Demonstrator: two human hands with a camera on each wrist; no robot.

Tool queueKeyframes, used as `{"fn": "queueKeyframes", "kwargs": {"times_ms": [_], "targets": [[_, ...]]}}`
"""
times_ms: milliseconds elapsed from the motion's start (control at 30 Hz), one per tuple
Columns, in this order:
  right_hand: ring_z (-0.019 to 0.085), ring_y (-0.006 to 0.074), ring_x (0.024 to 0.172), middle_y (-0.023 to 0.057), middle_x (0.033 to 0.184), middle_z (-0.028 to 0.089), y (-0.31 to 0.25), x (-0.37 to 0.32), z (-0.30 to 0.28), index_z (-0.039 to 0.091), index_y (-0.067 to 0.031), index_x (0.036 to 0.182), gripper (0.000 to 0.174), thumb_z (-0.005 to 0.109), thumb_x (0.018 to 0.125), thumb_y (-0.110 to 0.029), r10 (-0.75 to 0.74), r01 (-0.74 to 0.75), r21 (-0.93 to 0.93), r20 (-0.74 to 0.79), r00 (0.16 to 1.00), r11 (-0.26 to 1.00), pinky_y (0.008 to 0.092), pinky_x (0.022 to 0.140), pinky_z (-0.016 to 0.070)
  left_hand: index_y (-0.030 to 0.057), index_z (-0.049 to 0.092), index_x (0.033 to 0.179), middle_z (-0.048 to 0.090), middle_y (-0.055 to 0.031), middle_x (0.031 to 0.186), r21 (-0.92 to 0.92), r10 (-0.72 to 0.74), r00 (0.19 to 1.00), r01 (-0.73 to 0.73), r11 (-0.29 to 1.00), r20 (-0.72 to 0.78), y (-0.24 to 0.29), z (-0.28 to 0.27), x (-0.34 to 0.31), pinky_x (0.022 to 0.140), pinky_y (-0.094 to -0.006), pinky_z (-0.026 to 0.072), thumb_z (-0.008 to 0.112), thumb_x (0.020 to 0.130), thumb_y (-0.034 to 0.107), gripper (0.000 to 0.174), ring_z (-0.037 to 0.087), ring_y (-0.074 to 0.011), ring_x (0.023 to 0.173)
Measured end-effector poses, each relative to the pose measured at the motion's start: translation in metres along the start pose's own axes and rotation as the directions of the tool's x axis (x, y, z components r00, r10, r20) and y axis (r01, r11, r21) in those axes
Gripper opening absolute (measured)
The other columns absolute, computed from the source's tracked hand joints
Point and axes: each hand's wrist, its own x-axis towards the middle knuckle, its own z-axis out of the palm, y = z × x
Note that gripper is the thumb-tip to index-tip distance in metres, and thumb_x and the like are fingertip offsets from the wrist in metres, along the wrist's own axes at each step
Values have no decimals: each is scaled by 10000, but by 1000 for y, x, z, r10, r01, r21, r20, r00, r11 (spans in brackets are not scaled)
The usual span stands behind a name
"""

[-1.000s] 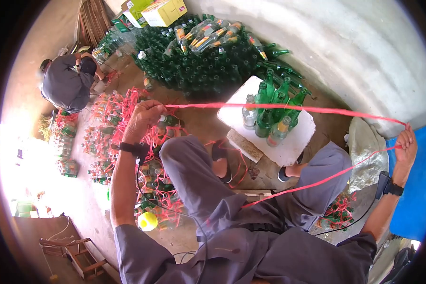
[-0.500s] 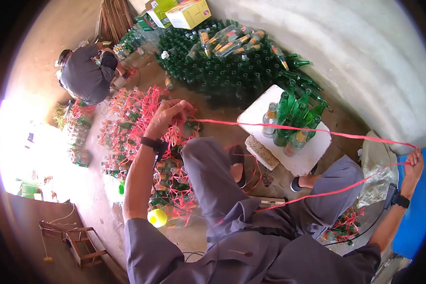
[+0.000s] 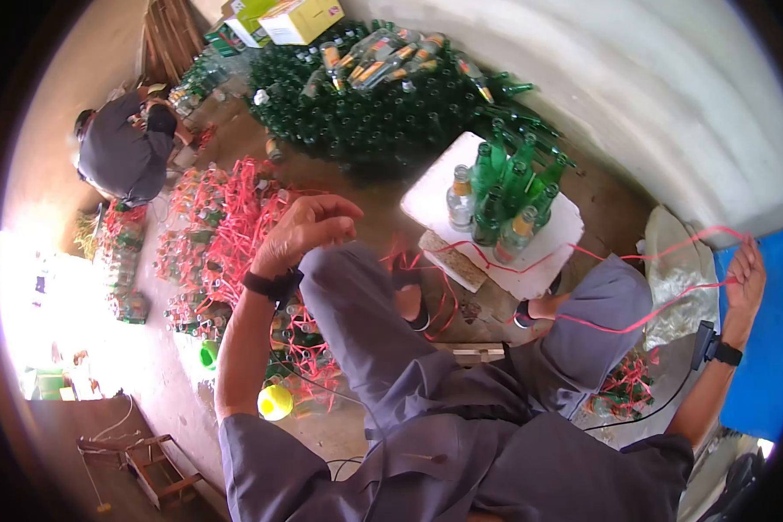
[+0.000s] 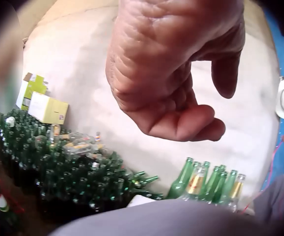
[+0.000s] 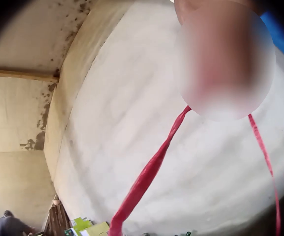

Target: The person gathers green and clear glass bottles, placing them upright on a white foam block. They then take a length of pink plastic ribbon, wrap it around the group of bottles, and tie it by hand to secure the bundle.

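One red ribbon (image 5: 144,182), slack, pinched by right hand (image 3: 743,277) to the right of white tabletop (image 3: 431,195); left hand (image 3: 300,235) (loosely curled) empty. Likely measuring length; next calls for gathering slack.

Blur covers most of the right hand (image 3: 745,273) in its wrist view.

Left hand (image 3: 304,233) hovers (fingers (image 4: 191,123) loosely curled); right hand (image 3: 745,277) pinches.
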Motion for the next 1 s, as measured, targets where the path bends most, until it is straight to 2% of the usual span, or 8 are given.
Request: {"fn": "queueKeyframes", "kwargs": {"times_ms": [133, 300, 467, 567, 667, 800, 933, 1000], "targets": [[305, 28, 495, -64, 658, 396, 61, -55, 119, 621, 25, 1118, 217, 551, 1020, -155, 136, -140, -321, -34, 990, 937, 199, 402, 212, 16, 649, 1228, 702, -60, 1001, -45, 45, 994, -41, 998, 99, 48, 58, -2, 768, -256, 504, 748, 857, 280, 465, 624, -104, 843], [343, 13, 469, -65, 583, 437, 148, -108, 229, 681, 26, 959, 257, 631, 982, -225, 519, -197, -733, 239, 821, 651, 205, 420, 221, 56, 485, 1464, 488, -99, 1474, 41, 532, 802, -562, 826, 272, 84, 123, 13, 911, -326, 501, 788, 785, 108, 745, 582, -167, 1161], [354, 26, 524, -45, 601, 471, 199, -133, 280, 698, 48, 929, 298, 623, 1002, -231, 710, -92, -847, 375, 596, 524, 220, 475, 265, 68, 507, 1451, 631, -83, 1300, -75, 496, 778, -509, 857, 386, 95, 162, 20, 807, -301, 497, 760, 845, 106, 658, 599, -142, 1076], [370, 29, 549, -47, 604, 466, 209, -129, 289, 698, 45, 913, 294, 615, 1009, -220, 704, -106, -824, 399, 587, 556, 219, 492, 282, 36, 593, 1352, 719, -109, 1021, 44, 105, 825, -155, 987, 555, 89, 158, 20, 838, -339, 525, 740, 857, 116, 523, 662, -215, 950], [375, 25, 556, -54, 611, 463, 211, -114, 273, 701, 35, 916, 272, 624, 1005, -210, 728, -206, -807, 348, 591, 553, 217, 487, 273, 22, 742, 1058, 680, 19, 814, -153, 191, 919, -145, 978, 346, 65, 140, 16, 691, -240, 480, 677, 916, 71, 164, 587, -56, 747], [430, 37, 598, -55, 652, 509, 206, -108, 264, 722, 12, 931, 253, 629, 1003, -212, 681, -104, -879, 279, 677, 465, 218, 509, 331, 35, 718, 862, 533, 73, 657, -60, 142, 990, -142, 988, -11, 58, 81, 12, 548, -231, 329, 566, 997, 177, 248, 414, -8, 594], [349, 28, 551, -59, 626, 459, 218, -97, 229, 703, 15, 896, 267, 644, 994, -226, 573, 18, -866, 347, 742, 500, 216, 476, 251, 33, 711, 923, 583, 51, 709, 138, 278, 888, -244, 960, -366, 20, -18, 21, 511, -228, 368, 569, 995, 276, 291, 460, -32, 577], [348, 28, 552, -58, 625, 458, 217, -94, 224, 703, 16, 893, 270, 644, 995, -227, 551, 39, -853, 371, 747, 521, 216, 476, 252, 31, 693, 980, 432, 80, 621, -268, 74, 869, -231, 935, -490, -15, -83, 25, 458, -219, 256, 564, 1015, 284, 286, 332, -19, 510]]}}
